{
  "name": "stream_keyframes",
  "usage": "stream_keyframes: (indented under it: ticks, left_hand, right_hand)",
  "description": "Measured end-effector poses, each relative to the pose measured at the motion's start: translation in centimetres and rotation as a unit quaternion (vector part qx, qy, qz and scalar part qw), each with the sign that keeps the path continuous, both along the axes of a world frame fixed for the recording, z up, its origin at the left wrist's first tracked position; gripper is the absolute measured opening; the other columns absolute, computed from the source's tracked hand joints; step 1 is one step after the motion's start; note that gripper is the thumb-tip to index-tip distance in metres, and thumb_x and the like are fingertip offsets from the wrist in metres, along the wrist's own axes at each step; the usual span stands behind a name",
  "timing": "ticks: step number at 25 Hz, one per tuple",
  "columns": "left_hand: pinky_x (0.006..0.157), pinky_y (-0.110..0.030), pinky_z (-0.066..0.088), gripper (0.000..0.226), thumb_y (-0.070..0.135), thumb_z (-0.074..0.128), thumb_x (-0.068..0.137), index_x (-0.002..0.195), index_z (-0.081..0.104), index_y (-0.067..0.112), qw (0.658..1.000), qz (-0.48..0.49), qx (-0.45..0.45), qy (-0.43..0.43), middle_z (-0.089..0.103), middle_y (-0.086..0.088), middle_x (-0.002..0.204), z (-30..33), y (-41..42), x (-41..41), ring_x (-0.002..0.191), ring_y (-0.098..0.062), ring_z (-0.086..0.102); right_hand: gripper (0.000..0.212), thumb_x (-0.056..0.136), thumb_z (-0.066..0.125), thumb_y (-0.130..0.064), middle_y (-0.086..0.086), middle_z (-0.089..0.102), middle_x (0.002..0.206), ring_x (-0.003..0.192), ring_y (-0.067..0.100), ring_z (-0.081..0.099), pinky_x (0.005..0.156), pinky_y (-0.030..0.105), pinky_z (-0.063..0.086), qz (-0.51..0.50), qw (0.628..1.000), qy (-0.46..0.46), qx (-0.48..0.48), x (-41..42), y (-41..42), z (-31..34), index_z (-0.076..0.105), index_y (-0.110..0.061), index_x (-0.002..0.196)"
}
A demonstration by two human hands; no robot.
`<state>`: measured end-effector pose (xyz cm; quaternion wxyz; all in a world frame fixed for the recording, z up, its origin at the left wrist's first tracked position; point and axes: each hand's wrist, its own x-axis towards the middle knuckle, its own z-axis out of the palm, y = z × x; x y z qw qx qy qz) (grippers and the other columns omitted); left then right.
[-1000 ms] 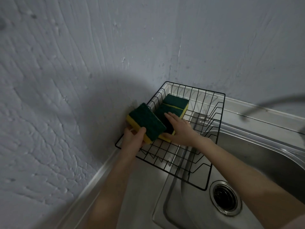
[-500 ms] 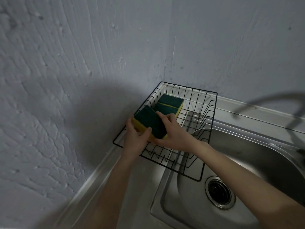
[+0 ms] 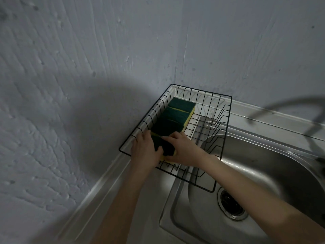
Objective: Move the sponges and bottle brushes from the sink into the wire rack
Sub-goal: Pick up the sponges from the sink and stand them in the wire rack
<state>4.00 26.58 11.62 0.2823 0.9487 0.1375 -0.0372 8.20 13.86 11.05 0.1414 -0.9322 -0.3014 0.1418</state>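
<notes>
Both hands on one sponge (image 3: 164, 147), green side up, yellow edge showing below, at the near end of the rack (image 3: 223, 138). Left hand (image 3: 145, 152) wrapped over its left side, thumb across the green top; right hand (image 3: 184, 150) clasping its right side, fingers laid over the top edge. Each grip closed on that sponge, pinching it between them. Beyond it, a row of three more sponges (image 3: 177, 117) lined along the rack's left wall, touching end to end. Rack set in the wall corner, overhanging the sink (image 3: 263, 164). Drain (image 3: 231, 206) below the right forearm. No brushes visible.
</notes>
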Motion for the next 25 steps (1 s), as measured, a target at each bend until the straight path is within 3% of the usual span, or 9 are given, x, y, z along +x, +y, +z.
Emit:
stream_keyframes:
  ticks: [5, 10, 14, 21, 25]
  left_hand:
    - [0.096, -0.041, 0.037, 0.032, 0.028, 0.04, 0.09, 0.115, 0.054, 0.012, 0.998, -0.035, 0.039, 0.02, 0.057, -0.011, 0.121, -0.6, -0.4, 0.1, 0.108, -0.028, 0.055]
    - [0.101, -0.043, 0.038, 0.037, 0.026, 0.039, 0.092, 0.123, 0.05, 0.01, 0.999, -0.032, 0.016, -0.01, 0.051, -0.011, 0.131, -0.6, -0.3, 0.4, 0.117, -0.027, 0.05]
    - [0.1, -0.042, 0.039, 0.036, 0.026, 0.039, 0.092, 0.119, 0.052, 0.008, 0.998, -0.044, 0.041, -0.001, 0.053, -0.012, 0.129, -1.0, -0.1, 0.5, 0.116, -0.028, 0.05]
    - [0.096, -0.039, 0.035, 0.031, 0.024, 0.035, 0.092, 0.106, 0.057, 0.009, 0.994, -0.058, 0.09, 0.004, 0.059, -0.008, 0.12, -1.4, -0.3, 0.3, 0.106, -0.026, 0.056]
    - [0.095, -0.039, 0.035, 0.034, 0.025, 0.034, 0.092, 0.112, 0.057, 0.01, 0.993, -0.069, 0.098, 0.009, 0.059, -0.005, 0.124, -1.4, -0.2, 0.3, 0.107, -0.026, 0.056]
  right_hand:
    - [0.058, 0.081, 0.062, -0.031, 0.014, 0.038, 0.126, 0.113, 0.028, 0.045, 0.098, 0.037, 0.045, -0.034, 0.996, -0.02, 0.078, -0.2, 0.4, -0.6, 0.041, -0.011, 0.131]
    - [0.052, 0.079, 0.064, -0.031, 0.014, 0.04, 0.119, 0.096, 0.019, 0.041, 0.085, 0.032, 0.047, -0.058, 0.993, -0.029, 0.104, -0.5, 0.3, -0.9, 0.045, -0.009, 0.122]
    - [0.052, 0.078, 0.065, -0.028, 0.016, 0.039, 0.118, 0.091, 0.017, 0.035, 0.087, 0.036, 0.048, -0.051, 0.995, -0.017, 0.081, -0.3, 0.9, -1.3, 0.044, -0.007, 0.121]
    - [0.049, 0.079, 0.063, -0.031, 0.015, 0.043, 0.121, 0.108, 0.027, 0.043, 0.09, 0.035, 0.041, -0.039, 0.998, -0.035, 0.042, 0.0, 1.0, -1.7, 0.046, -0.007, 0.118]
    - [0.054, 0.082, 0.059, -0.04, 0.011, 0.044, 0.125, 0.114, 0.026, 0.041, 0.097, 0.036, 0.039, -0.018, 0.999, -0.041, 0.017, 0.1, 0.1, -1.2, 0.045, -0.013, 0.127]
